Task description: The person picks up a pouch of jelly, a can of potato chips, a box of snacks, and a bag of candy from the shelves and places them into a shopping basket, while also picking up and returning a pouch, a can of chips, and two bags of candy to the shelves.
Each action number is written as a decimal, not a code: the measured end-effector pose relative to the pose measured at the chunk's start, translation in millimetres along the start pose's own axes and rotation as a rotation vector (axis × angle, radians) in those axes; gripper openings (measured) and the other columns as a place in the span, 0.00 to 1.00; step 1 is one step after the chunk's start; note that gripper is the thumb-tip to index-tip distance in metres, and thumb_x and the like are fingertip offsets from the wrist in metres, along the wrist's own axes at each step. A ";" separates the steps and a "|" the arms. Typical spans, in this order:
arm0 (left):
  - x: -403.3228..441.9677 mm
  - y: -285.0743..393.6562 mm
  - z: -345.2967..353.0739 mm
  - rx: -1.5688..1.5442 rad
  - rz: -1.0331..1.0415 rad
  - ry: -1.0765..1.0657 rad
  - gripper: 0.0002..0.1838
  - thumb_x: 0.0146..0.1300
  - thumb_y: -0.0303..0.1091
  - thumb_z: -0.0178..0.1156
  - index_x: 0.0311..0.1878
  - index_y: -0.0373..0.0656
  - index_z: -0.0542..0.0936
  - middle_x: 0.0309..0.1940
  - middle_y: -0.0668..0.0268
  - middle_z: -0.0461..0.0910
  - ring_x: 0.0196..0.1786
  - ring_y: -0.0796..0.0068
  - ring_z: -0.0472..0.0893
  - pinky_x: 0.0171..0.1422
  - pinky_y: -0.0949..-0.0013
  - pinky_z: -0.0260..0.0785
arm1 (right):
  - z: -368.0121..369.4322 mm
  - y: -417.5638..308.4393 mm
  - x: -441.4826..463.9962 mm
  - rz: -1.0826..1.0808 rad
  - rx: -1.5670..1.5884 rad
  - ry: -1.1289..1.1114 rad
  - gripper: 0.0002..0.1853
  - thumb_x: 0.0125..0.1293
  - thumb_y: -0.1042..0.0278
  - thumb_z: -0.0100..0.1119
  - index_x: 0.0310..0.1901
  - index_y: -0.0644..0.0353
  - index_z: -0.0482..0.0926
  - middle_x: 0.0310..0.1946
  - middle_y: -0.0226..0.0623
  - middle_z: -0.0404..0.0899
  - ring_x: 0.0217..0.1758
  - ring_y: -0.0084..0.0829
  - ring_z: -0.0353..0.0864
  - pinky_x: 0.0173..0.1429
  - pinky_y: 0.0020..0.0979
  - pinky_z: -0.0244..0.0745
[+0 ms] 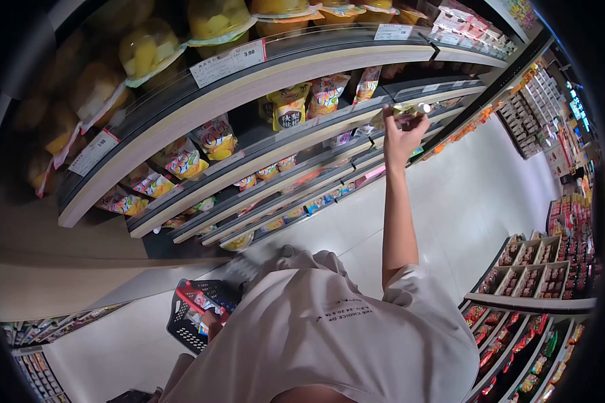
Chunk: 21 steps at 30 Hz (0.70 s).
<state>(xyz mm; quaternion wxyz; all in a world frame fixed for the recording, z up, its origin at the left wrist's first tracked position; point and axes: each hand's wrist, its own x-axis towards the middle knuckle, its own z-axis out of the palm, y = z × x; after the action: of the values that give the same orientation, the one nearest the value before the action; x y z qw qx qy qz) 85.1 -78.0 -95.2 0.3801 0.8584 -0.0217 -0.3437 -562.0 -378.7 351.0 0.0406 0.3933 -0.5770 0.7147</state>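
My right hand (405, 138) is raised at the shelf, its fingers closed around a small clear-yellowish pouch (405, 108) with a white cap. Most of the pouch is hidden by the fingers, and it looks slightly blurred. On the shelf beside it stand bright snack pouches, among them a yellow pouch (290, 107) with dark lettering. Down at my left side, my left hand (212, 322) is closed on the red handle (193, 295) of a dark shopping basket (181, 327). Some colourful packets show inside the basket.
Curved tiered shelves (302, 67) run across the front, with large fruit-jelly cups (218, 20) on top and price tags (228, 64) along the edges. Pale floor tiles (444, 221) stretch to the right. Another display rack (531, 269) with packaged goods stands at the lower right.
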 end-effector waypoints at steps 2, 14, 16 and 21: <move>-0.5 0.5 7.1 -0.053 0.014 -0.009 0.10 0.45 0.26 0.61 0.31 0.29 0.78 0.24 0.62 0.77 0.23 0.67 0.76 0.26 0.62 0.66 | 9.5 6.8 24.0 -0.037 0.137 -0.003 0.35 0.50 0.65 0.77 0.53 0.67 0.63 0.43 0.40 0.73 0.43 0.27 0.75 0.49 0.27 0.73; -141.6 48.9 46.4 0.011 0.131 0.003 0.10 0.42 0.26 0.59 0.31 0.32 0.77 0.21 0.66 0.74 0.20 0.72 0.73 0.23 0.65 0.64 | 51.3 55.7 68.5 -0.233 0.122 -0.058 0.36 0.48 0.71 0.76 0.55 0.66 0.64 0.45 0.41 0.76 0.47 0.30 0.77 0.53 0.28 0.73; -179.0 64.8 57.6 0.006 0.139 0.059 0.06 0.42 0.25 0.59 0.26 0.34 0.76 0.18 0.67 0.72 0.17 0.73 0.71 0.19 0.66 0.60 | 53.8 62.7 72.7 -0.270 0.128 -0.087 0.37 0.45 0.73 0.75 0.56 0.65 0.64 0.42 0.43 0.77 0.44 0.33 0.80 0.50 0.29 0.74; -165.4 25.3 76.1 -0.109 0.166 -0.075 0.07 0.43 0.24 0.57 0.30 0.38 0.75 0.18 0.70 0.70 0.15 0.76 0.68 0.18 0.69 0.58 | 60.9 66.2 76.6 -0.223 0.184 -0.200 0.34 0.47 0.74 0.73 0.55 0.65 0.63 0.42 0.41 0.77 0.44 0.27 0.78 0.50 0.27 0.74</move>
<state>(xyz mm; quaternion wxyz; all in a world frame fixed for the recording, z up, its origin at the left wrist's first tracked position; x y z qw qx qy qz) -81.5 -95.1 -19.6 0.4524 0.8183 -0.0881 -0.3434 -617.2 -483.1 346.7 0.0258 0.5262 -0.4628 0.7129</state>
